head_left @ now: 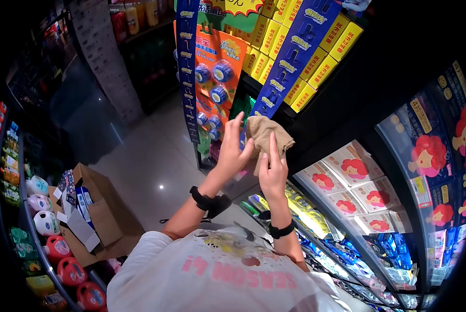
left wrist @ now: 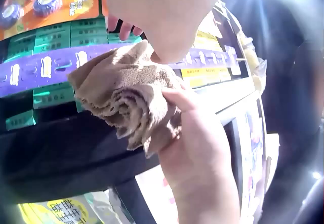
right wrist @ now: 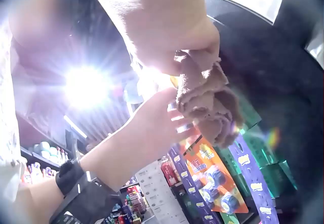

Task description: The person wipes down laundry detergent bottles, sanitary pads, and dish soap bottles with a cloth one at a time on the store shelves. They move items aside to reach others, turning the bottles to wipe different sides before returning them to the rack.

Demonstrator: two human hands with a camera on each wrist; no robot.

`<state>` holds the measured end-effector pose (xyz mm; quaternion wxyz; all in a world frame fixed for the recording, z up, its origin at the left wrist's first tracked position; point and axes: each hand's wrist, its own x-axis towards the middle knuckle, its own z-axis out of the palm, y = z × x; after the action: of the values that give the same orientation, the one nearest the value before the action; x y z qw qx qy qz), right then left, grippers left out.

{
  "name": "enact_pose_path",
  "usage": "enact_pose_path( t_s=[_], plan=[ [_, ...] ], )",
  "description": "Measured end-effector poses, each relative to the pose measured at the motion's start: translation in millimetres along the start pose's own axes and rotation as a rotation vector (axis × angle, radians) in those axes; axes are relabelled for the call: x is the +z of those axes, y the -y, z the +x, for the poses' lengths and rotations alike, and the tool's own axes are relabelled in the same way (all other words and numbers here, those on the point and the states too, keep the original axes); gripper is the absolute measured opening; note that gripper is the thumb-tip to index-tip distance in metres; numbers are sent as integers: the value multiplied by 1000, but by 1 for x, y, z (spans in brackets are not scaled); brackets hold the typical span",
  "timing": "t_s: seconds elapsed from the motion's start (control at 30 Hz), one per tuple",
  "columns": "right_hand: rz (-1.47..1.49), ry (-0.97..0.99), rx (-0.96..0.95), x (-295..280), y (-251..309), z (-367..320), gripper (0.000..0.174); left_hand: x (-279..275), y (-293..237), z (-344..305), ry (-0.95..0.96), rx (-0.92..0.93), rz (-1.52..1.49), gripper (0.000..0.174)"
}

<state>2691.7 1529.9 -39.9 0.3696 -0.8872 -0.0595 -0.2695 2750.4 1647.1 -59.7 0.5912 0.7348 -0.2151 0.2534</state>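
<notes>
A bunched, folded light-brown cloth (head_left: 266, 132) is in front of the shelf, held up between the two hands. My right hand (head_left: 273, 176) grips it from the right side, the index finger lying along the fabric and the thumb beside it. My left hand (head_left: 233, 151) is at the cloth's left side with fingers extended and apart, thumb close to the fabric. The left wrist view shows the cloth's (left wrist: 126, 90) ruffled layers, with the right hand (left wrist: 195, 143) pinching its edge. In the right wrist view the cloth (right wrist: 210, 100) hangs below the right hand, whose fingers are mostly hidden.
Yellow boxes (head_left: 313, 67) fill the shelf ahead, behind a blue shelf strip (head_left: 285, 65). An orange card with blue-capped items (head_left: 220, 73) hangs at its left. Pink-haired packages (head_left: 355, 169) line the right. On the floor at left stands an open cardboard box (head_left: 113, 218), near detergent bottles (head_left: 56, 247).
</notes>
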Motion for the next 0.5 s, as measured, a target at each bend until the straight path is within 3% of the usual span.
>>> enact_pose_path(
  t_s=[0.03,0.1,0.23,0.3,0.4,0.47,0.5],
  plan=[
    [0,93,73,1,4,2,54,-4,11,3,-26,-64,2,59],
    [-22,-25,-159,19,-3,6,52,-7,39,12,5,-71,1,52],
    [16,38,-42,33,-2,14,50,0,58,21,183,-213,-371,38],
    [45,43,32,31,2,19,49,0,62,22,254,-320,-419,29],
    [52,-45,-76,31,0,30,49,-2,68,20,346,-335,-453,25],
    [83,-46,-41,27,4,34,48,-8,61,21,416,-529,-717,26],
    [122,-43,-17,24,8,36,48,-8,63,20,425,-533,-721,26]
  ],
)
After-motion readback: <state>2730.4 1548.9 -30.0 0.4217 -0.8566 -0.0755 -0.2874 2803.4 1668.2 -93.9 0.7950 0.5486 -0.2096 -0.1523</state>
